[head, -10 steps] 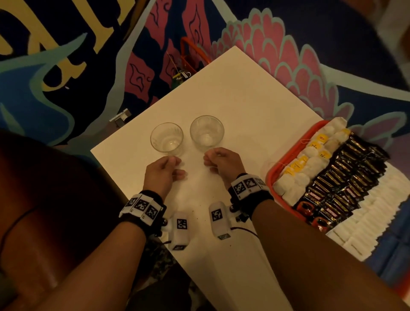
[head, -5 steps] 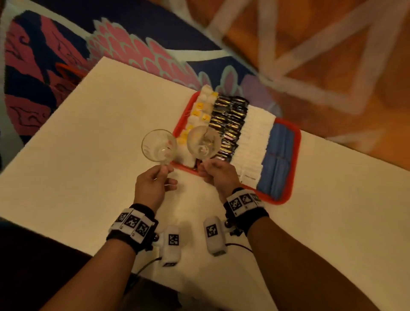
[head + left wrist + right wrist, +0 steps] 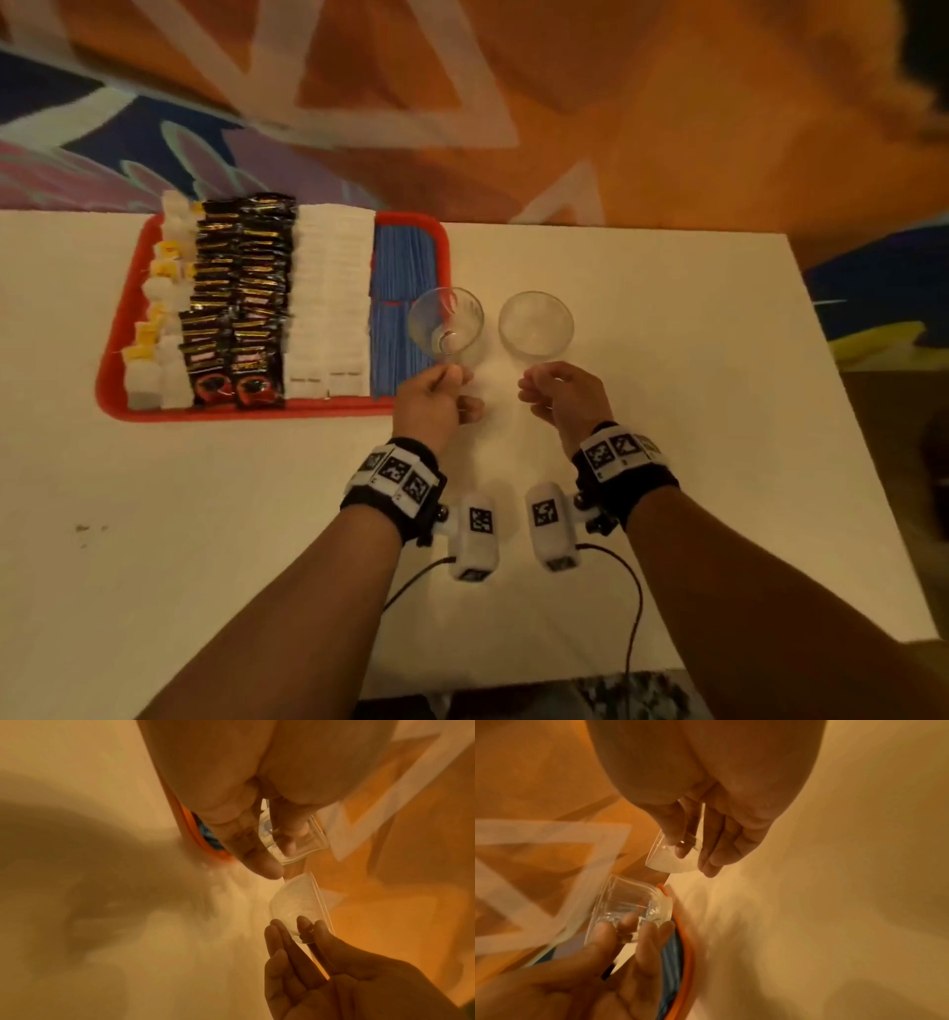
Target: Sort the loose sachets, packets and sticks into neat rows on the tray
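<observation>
Honestly, left hand (image 3: 430,398) and right hand (image 3: 564,394) each pinch a glass (image 3: 445,324), probably clearing them off beside the tray (image 3: 110,370).

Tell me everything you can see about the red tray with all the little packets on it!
The red tray is a flat rectangle with rounded corners and a low raised rim; it looks like plastic. It lies on the white table, on the left side near the far edge. Packets fill it in neat rows: white and yellow ones at the left, then black sachets, white packets, and blue sticks. The clear glass gripped by the left hand hangs over its right front corner.
</observation>
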